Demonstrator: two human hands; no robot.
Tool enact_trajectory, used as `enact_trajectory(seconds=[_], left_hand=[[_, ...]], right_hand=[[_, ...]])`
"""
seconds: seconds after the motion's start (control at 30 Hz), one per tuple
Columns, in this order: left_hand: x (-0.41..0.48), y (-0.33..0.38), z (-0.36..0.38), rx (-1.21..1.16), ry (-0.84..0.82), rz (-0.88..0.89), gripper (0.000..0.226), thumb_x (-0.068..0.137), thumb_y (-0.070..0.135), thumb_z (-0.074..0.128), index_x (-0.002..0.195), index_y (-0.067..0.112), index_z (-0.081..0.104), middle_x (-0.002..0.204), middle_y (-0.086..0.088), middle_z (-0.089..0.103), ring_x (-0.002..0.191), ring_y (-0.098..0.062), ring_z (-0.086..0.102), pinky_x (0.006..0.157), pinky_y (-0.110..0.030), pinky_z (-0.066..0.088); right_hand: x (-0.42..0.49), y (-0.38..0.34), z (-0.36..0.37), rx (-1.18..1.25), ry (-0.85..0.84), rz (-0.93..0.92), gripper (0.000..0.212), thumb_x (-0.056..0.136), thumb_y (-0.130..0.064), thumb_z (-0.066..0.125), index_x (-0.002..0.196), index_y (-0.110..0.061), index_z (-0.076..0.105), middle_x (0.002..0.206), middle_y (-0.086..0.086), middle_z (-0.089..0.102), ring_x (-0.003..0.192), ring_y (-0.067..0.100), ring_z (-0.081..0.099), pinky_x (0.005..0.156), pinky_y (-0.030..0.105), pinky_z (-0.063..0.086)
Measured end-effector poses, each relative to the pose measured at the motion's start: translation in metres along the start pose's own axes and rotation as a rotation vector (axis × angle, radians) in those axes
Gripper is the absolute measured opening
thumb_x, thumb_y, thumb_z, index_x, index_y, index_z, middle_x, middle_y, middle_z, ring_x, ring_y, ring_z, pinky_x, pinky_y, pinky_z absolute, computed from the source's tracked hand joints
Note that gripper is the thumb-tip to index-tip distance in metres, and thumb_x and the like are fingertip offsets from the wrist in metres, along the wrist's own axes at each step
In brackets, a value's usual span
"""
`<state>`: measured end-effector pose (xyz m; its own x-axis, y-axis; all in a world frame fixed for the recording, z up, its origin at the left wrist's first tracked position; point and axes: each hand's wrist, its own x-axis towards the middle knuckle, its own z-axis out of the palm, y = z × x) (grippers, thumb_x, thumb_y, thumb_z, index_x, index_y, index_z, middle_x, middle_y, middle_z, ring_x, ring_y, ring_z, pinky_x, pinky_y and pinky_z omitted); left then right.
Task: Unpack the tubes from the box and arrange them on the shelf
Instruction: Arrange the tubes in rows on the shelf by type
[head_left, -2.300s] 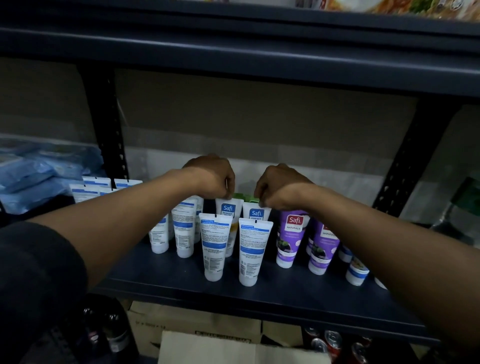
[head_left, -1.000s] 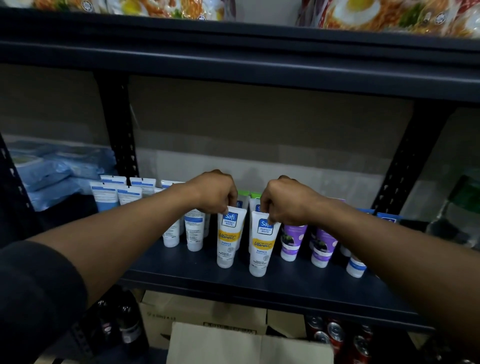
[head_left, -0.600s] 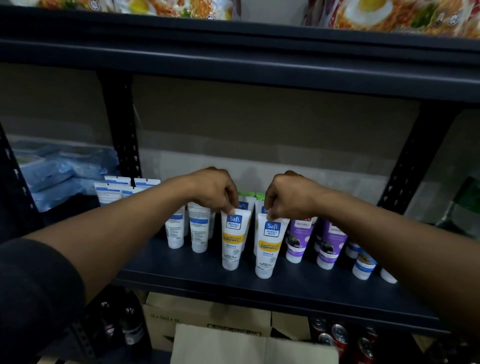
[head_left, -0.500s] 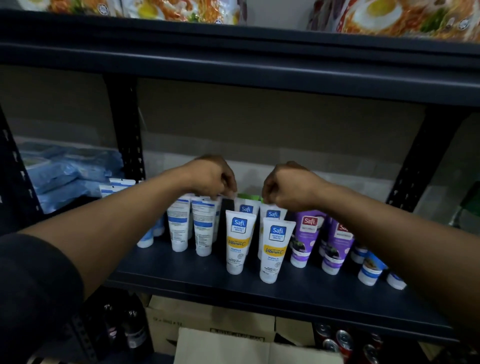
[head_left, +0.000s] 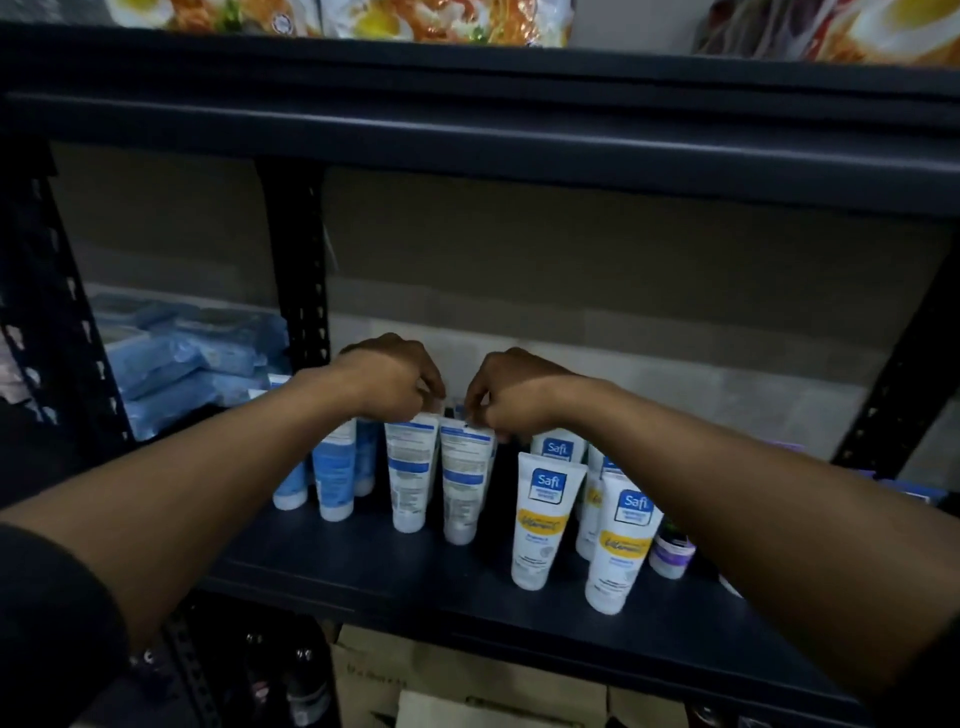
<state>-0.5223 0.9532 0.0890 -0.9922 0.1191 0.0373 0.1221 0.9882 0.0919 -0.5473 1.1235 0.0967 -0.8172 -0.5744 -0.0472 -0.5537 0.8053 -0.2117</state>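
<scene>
Tubes (head_left: 411, 475) upright on shelf (head_left: 395, 577), hands (head_left: 395, 382) pinching two tops

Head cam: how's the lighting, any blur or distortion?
Head view: dim, shelf dark with no glare; Safi tube label legible, while the left hand and right hand look soft; wide-angle bowing along the upper shelf beam.

Under your left hand (head_left: 392, 382) and right hand (head_left: 511, 395), the tubes (head_left: 413, 475) looked like smooth plastic with a soft sheen, their labels printed. The shelf (head_left: 415, 577) below them was dark painted metal, matt, with perforated uprights (head_left: 301, 291). Left of your left hand, the blue packs (head_left: 192, 358) wore glossy, crinkled plastic wrap. Beneath the shelf sat dull brown cardboard (head_left: 395, 670).
</scene>
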Motion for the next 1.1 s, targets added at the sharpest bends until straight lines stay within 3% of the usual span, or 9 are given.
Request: enact_trajectory(seconds=[0.1, 0.2, 0.37, 0.5, 0.63, 0.73, 0.83, 0.93, 1.1], left_hand=[[0.002, -0.003, 0.002, -0.018, -0.106, -0.021, 0.022, 0.088, 0.029, 0.058, 0.105, 0.036, 0.069, 0.076, 0.021, 0.068, 0.092, -0.006, 0.061, 0.085, -0.030, 0.053], [0.001, -0.002, 0.007, -0.056, -0.180, -0.034, 0.025, 0.094, 0.041, 0.049, 0.100, 0.029, 0.069, 0.069, 0.013, 0.073, 0.082, -0.008, 0.066, 0.085, -0.033, 0.054], [-0.006, 0.002, 0.005, -0.137, -0.178, -0.018, 0.031, 0.096, 0.044, 0.048, 0.092, 0.022, 0.069, 0.073, 0.005, 0.075, 0.050, -0.007, 0.067, 0.062, -0.022, 0.052], [-0.009, 0.004, 0.000, -0.099, -0.214, -0.019, 0.025, 0.093, 0.038, 0.054, 0.092, 0.019, 0.070, 0.076, 0.006, 0.075, 0.056, -0.008, 0.070, 0.063, -0.023, 0.053], [-0.010, 0.006, -0.002, -0.034, -0.189, 0.011, 0.017, 0.087, 0.034, 0.061, 0.087, 0.022, 0.072, 0.074, 0.007, 0.074, 0.059, -0.006, 0.070, 0.062, -0.021, 0.053], [-0.008, 0.000, 0.002, 0.003, -0.115, 0.041, 0.008, 0.083, 0.023, 0.064, 0.083, 0.025, 0.072, 0.079, 0.010, 0.071, 0.057, -0.004, 0.069, 0.064, -0.021, 0.055], [-0.006, -0.005, 0.006, -0.038, -0.048, 0.041, 0.017, 0.078, 0.015, 0.069, 0.086, 0.028, 0.062, 0.082, 0.010, 0.064, 0.058, -0.007, 0.069, 0.063, -0.024, 0.054], [-0.003, -0.009, 0.008, -0.033, -0.055, 0.017, 0.031, 0.078, 0.015, 0.073, 0.099, 0.028, 0.054, 0.083, 0.008, 0.059, 0.066, -0.011, 0.070, 0.066, -0.028, 0.055], [0.001, -0.015, 0.007, 0.041, -0.064, 0.048, 0.024, 0.080, 0.020, 0.074, 0.102, 0.025, 0.069, 0.087, 0.010, 0.064, 0.082, -0.011, 0.067, 0.073, -0.026, 0.054]], right_hand=[[0.005, -0.004, 0.003, -0.013, -0.019, -0.004, 0.025, 0.088, -0.011, 0.059, 0.107, -0.018, 0.073, 0.066, -0.001, 0.071, 0.068, 0.018, 0.073, 0.073, 0.035, 0.062], [0.007, -0.006, 0.004, -0.021, -0.045, -0.003, 0.026, 0.086, -0.009, 0.060, 0.106, -0.018, 0.074, 0.060, -0.003, 0.070, 0.068, 0.017, 0.073, 0.077, 0.037, 0.061], [0.002, -0.011, 0.002, -0.019, -0.068, -0.019, 0.029, 0.078, -0.008, 0.056, 0.095, -0.021, 0.076, 0.075, -0.001, 0.075, 0.073, 0.022, 0.073, 0.067, 0.037, 0.063], [-0.001, -0.011, 0.003, -0.026, -0.052, -0.032, 0.019, 0.080, -0.024, 0.058, 0.077, -0.017, 0.075, 0.068, -0.004, 0.073, 0.067, 0.020, 0.072, 0.067, 0.040, 0.062], [-0.002, -0.010, 0.007, -0.065, 0.002, -0.031, 0.033, 0.081, -0.050, 0.067, 0.077, -0.019, 0.076, 0.072, -0.005, 0.073, 0.070, 0.016, 0.069, 0.067, 0.034, 0.060], [-0.002, -0.007, 0.009, -0.113, 0.039, -0.041, 0.020, 0.076, -0.043, 0.075, 0.072, -0.024, 0.072, 0.078, -0.009, 0.070, 0.077, 0.014, 0.066, 0.069, 0.031, 0.056], [-0.001, -0.005, 0.010, -0.121, 0.055, -0.024, 0.015, 0.074, -0.029, 0.079, 0.069, -0.025, 0.065, 0.077, -0.009, 0.064, 0.077, 0.015, 0.064, 0.066, 0.027, 0.052], [0.000, -0.004, 0.010, -0.095, 0.069, -0.018, 0.026, 0.070, -0.028, 0.083, 0.082, -0.028, 0.059, 0.090, -0.004, 0.060, 0.083, 0.018, 0.061, 0.062, 0.028, 0.047], [0.002, -0.004, 0.009, -0.047, 0.052, 0.000, 0.038, 0.070, -0.020, 0.085, 0.101, -0.023, 0.064, 0.097, -0.001, 0.064, 0.088, 0.018, 0.064, 0.066, 0.027, 0.051]])
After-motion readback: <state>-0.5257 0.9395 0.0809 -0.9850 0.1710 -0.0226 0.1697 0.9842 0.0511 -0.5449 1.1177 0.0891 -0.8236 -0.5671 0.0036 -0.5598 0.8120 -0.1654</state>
